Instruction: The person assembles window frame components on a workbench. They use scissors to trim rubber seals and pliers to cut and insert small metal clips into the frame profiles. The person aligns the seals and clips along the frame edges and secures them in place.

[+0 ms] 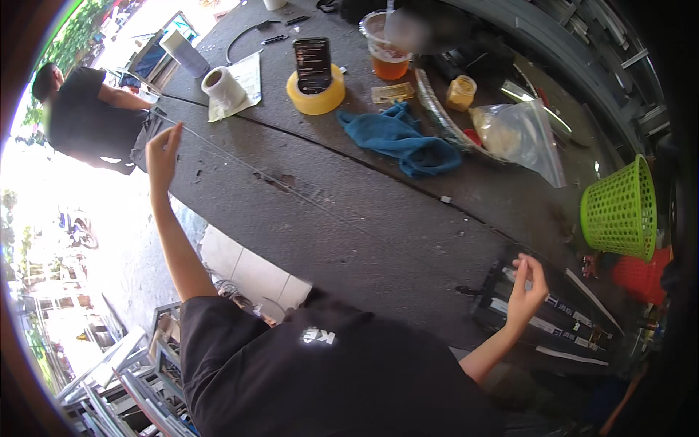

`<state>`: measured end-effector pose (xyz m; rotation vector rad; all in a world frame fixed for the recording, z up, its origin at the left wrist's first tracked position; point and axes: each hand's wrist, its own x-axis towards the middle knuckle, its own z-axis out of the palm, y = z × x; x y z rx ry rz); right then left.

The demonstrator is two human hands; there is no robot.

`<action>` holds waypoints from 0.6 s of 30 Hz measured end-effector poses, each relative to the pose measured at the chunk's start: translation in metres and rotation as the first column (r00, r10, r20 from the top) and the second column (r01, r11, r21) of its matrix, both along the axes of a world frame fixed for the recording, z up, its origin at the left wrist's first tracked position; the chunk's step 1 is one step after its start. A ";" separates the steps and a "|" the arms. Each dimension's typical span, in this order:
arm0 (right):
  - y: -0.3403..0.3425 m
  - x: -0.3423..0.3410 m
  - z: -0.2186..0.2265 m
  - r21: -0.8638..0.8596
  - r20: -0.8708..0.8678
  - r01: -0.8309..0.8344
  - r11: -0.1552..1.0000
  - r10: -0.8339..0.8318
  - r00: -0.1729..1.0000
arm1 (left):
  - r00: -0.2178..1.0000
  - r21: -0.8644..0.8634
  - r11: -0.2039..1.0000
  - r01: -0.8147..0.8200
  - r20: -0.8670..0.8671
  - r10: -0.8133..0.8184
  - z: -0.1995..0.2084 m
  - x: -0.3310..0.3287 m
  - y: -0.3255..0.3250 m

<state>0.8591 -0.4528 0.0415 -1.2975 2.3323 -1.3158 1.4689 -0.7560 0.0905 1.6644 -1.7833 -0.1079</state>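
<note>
Head cam: cup (pixel 374 36) w/ amber liq. (pixel 391 69), L hand (pixel 162 156) & R hand (pixel 528 290) fingertips together, hold unclear

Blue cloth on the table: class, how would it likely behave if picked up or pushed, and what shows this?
The blue cloth is probably floppy, since it lies in loose folds. Pushed, it would likely bunch up rather than roll, given its crumpled, irregular shape. It seems unlikely to break, as no rigid part shows.
</note>
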 end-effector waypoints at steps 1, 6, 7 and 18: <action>-0.009 0.009 0.000 -0.013 -0.018 -0.032 0.999 0.032 0.999 | 0.996 -0.018 0.998 -0.067 -0.066 0.065 0.006 0.030 -0.013; -0.056 0.084 0.012 -0.073 0.097 -0.121 0.990 0.128 0.987 | 0.962 -0.070 0.991 -0.111 -0.258 0.089 0.014 0.188 -0.065; -0.067 0.102 0.013 -0.080 0.035 -0.159 0.984 0.162 0.986 | 0.969 -0.093 0.993 -0.068 -0.242 0.044 0.011 0.220 -0.080; -0.150 0.376 0.001 0.008 0.091 -0.194 0.981 0.192 0.977 | 0.991 0.414 0.909 -0.045 0.134 -0.011 -0.036 0.507 -0.304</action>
